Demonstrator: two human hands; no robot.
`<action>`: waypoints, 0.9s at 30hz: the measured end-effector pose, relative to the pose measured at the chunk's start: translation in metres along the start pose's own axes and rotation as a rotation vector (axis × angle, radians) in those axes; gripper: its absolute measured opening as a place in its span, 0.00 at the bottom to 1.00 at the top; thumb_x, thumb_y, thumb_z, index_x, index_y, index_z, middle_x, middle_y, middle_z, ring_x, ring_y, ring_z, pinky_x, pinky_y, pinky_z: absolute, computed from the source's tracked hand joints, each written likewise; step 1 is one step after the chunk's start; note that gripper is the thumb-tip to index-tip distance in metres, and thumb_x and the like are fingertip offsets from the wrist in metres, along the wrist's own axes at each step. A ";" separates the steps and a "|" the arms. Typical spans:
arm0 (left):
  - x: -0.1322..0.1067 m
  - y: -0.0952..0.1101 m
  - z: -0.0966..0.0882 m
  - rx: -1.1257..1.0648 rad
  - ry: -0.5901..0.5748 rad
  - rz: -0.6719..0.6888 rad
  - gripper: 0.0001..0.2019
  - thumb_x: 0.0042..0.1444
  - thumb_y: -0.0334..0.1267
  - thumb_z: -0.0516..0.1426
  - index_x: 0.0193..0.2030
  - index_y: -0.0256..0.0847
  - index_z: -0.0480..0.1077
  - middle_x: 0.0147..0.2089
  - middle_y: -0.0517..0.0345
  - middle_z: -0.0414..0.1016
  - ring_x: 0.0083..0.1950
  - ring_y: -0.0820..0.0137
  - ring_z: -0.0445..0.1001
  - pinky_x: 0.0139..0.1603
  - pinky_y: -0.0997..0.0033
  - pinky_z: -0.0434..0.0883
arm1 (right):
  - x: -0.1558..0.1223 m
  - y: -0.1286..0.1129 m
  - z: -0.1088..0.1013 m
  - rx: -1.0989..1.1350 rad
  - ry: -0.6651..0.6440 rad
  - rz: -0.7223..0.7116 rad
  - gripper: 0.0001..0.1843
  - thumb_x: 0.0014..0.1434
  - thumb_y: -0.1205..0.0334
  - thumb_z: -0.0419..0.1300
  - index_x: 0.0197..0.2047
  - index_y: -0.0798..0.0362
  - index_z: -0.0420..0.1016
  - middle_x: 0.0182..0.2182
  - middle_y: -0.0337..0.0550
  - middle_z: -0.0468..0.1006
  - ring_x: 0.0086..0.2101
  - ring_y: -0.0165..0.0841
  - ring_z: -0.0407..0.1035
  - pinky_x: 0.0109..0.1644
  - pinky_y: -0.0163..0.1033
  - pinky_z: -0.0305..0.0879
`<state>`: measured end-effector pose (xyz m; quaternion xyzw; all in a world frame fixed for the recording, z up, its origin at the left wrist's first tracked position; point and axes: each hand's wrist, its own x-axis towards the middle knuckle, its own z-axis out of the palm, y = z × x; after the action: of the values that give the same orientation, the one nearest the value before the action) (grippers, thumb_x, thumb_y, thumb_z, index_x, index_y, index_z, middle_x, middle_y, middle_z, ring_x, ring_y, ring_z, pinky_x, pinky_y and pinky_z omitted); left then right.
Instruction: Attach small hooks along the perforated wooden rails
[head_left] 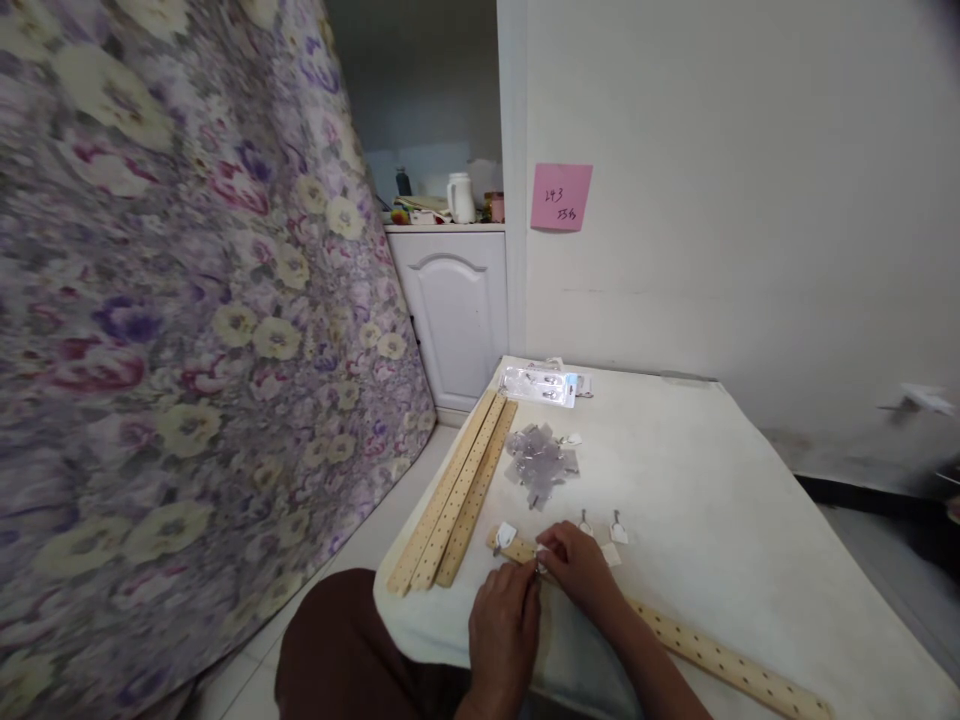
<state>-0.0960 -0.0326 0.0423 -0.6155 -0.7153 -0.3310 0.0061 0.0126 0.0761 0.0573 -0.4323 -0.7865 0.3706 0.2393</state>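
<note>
Pinching a tiny, probably light hook (539, 566) by its stem over the stiff wooden strip (720, 660), the right hand (577, 572) closes its fingertips; the curled left hand (504, 625) hides its grip.

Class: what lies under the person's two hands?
A perforated wooden strip runs beneath the left hand and right hand, on the white table; its middle is covered.

Bare left hand (504, 625) and right hand (574, 565), maroon-brown garment (337, 650) (plain cloth).
</note>
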 end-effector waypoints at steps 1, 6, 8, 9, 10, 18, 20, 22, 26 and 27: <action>0.000 0.000 0.000 -0.006 0.003 0.000 0.11 0.61 0.36 0.50 0.48 0.45 0.68 0.38 0.55 0.73 0.40 0.65 0.71 0.40 0.64 0.70 | 0.000 0.000 0.000 0.010 -0.004 0.004 0.09 0.49 0.65 0.56 0.35 0.53 0.75 0.30 0.41 0.76 0.31 0.32 0.69 0.37 0.34 0.62; -0.002 -0.001 0.001 -0.025 0.013 -0.007 0.10 0.61 0.36 0.50 0.47 0.45 0.69 0.38 0.56 0.74 0.39 0.65 0.71 0.40 0.64 0.70 | 0.004 0.000 -0.001 0.046 -0.030 0.029 0.09 0.48 0.66 0.57 0.34 0.54 0.75 0.30 0.41 0.76 0.32 0.32 0.70 0.37 0.33 0.62; -0.002 -0.002 0.001 -0.028 0.025 -0.003 0.10 0.61 0.36 0.50 0.46 0.44 0.69 0.37 0.55 0.74 0.39 0.65 0.72 0.40 0.64 0.70 | 0.005 -0.002 -0.001 0.044 -0.043 0.036 0.08 0.47 0.67 0.57 0.32 0.53 0.75 0.29 0.40 0.76 0.32 0.31 0.70 0.36 0.33 0.62; -0.002 -0.002 0.001 -0.029 0.030 -0.002 0.10 0.61 0.37 0.50 0.46 0.44 0.69 0.37 0.55 0.74 0.39 0.65 0.72 0.40 0.64 0.70 | 0.005 -0.003 -0.002 0.037 -0.047 0.036 0.07 0.47 0.67 0.57 0.32 0.53 0.75 0.29 0.40 0.76 0.31 0.31 0.69 0.36 0.33 0.62; -0.002 -0.002 0.001 -0.029 0.034 -0.002 0.10 0.61 0.37 0.50 0.46 0.45 0.69 0.37 0.55 0.74 0.39 0.65 0.72 0.39 0.64 0.70 | 0.005 -0.004 -0.002 0.031 -0.050 0.036 0.07 0.47 0.67 0.57 0.31 0.53 0.75 0.28 0.40 0.76 0.31 0.31 0.69 0.36 0.33 0.61; -0.002 -0.003 0.001 -0.023 0.036 -0.009 0.10 0.61 0.36 0.50 0.47 0.44 0.69 0.37 0.55 0.74 0.39 0.65 0.72 0.40 0.63 0.70 | 0.005 0.000 -0.002 0.064 -0.042 0.023 0.12 0.48 0.65 0.58 0.39 0.53 0.75 0.30 0.41 0.78 0.31 0.32 0.71 0.38 0.35 0.64; -0.003 -0.003 0.001 -0.027 0.032 -0.005 0.10 0.61 0.36 0.49 0.47 0.44 0.69 0.37 0.55 0.74 0.39 0.65 0.72 0.40 0.63 0.70 | 0.005 0.003 -0.003 0.081 -0.044 0.015 0.13 0.49 0.65 0.57 0.39 0.53 0.75 0.31 0.42 0.78 0.32 0.33 0.71 0.38 0.35 0.64; -0.003 -0.004 0.001 -0.038 0.031 0.003 0.10 0.62 0.36 0.49 0.47 0.43 0.68 0.38 0.54 0.74 0.39 0.65 0.72 0.40 0.62 0.70 | 0.005 0.004 -0.003 0.093 -0.039 0.004 0.12 0.50 0.64 0.56 0.39 0.54 0.75 0.31 0.43 0.78 0.34 0.34 0.72 0.39 0.36 0.65; -0.004 -0.007 0.003 -0.059 0.047 -0.003 0.10 0.61 0.36 0.49 0.48 0.43 0.67 0.39 0.53 0.73 0.40 0.65 0.72 0.42 0.62 0.70 | 0.002 -0.001 -0.009 0.095 0.008 -0.046 0.12 0.53 0.64 0.53 0.39 0.55 0.75 0.33 0.45 0.78 0.35 0.35 0.72 0.42 0.37 0.65; -0.005 -0.007 0.003 -0.063 0.052 -0.010 0.10 0.61 0.36 0.50 0.48 0.43 0.67 0.39 0.54 0.73 0.41 0.65 0.72 0.42 0.62 0.71 | 0.001 -0.004 -0.013 0.097 0.030 -0.061 0.12 0.53 0.64 0.53 0.39 0.55 0.74 0.34 0.46 0.78 0.35 0.35 0.71 0.42 0.38 0.65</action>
<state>-0.0999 -0.0354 0.0343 -0.6031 -0.7071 -0.3692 0.0038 0.0193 0.0802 0.0683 -0.4016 -0.7766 0.3944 0.2828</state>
